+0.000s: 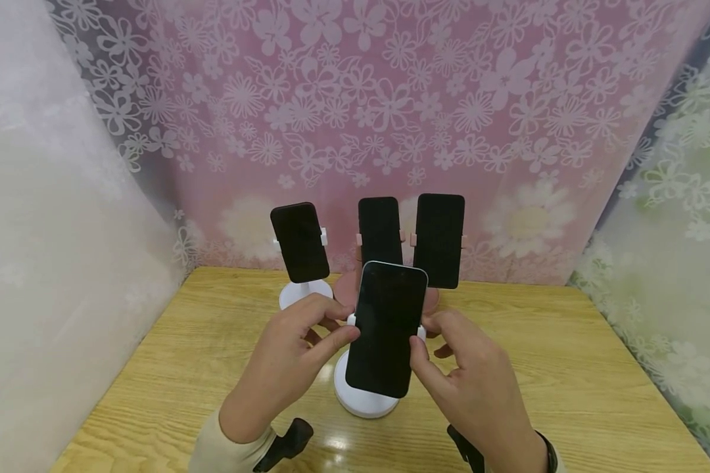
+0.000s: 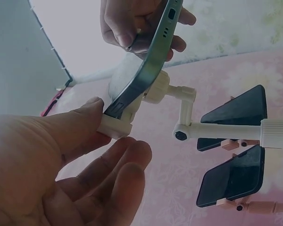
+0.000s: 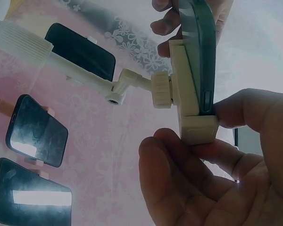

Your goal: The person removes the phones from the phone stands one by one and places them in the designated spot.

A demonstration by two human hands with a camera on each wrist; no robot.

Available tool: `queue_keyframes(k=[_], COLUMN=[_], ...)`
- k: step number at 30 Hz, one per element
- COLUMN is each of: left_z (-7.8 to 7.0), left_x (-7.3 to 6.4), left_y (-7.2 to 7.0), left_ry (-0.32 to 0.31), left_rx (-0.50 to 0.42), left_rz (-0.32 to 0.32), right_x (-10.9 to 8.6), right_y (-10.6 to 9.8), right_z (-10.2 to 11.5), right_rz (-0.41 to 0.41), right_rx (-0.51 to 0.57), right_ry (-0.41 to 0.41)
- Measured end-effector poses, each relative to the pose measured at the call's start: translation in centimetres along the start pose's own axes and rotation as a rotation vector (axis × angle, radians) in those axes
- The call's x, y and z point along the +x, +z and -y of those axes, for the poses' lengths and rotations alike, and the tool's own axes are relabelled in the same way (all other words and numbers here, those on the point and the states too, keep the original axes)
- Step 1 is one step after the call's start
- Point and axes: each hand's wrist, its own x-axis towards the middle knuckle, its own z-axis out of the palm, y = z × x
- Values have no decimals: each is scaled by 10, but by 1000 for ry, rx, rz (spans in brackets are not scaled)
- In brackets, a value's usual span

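Observation:
A smartphone with a dark screen and a pale green metal frame sits in the white clamp of a phone stand, its round white base on the table. My left hand pinches the clamp's left jaw between thumb and forefinger, the thumb at the phone's edge. On the opposite side my right hand pinches the other jaw in the same way, thumb against the phone's side. Behind the clamp, a ribbed knob joins it to the jointed white arm of the stand.
Farther back, a white stand carries a tilted black phone. Pink stands hold two more phones, a middle one and a right one. Flowered curtains enclose the wooden table.

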Motion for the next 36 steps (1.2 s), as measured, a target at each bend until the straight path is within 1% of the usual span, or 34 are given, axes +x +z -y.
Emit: queue_keyframes(k=[9,22,36], left_z=[-1,0,-1], left_x=[-1,-1,-2], left_y=[1,2,2], left_ry=[-1,16,61], left_rx=[-9,-8,12], left_rz=[-1,5,22], right_x=[0,-1,0], right_y=[-1,-1,-1], right_z=[0,0,0], right_rz=[12,12,17], right_rx=[-8,-11,-22], right_ry=[-15,-22,-24])
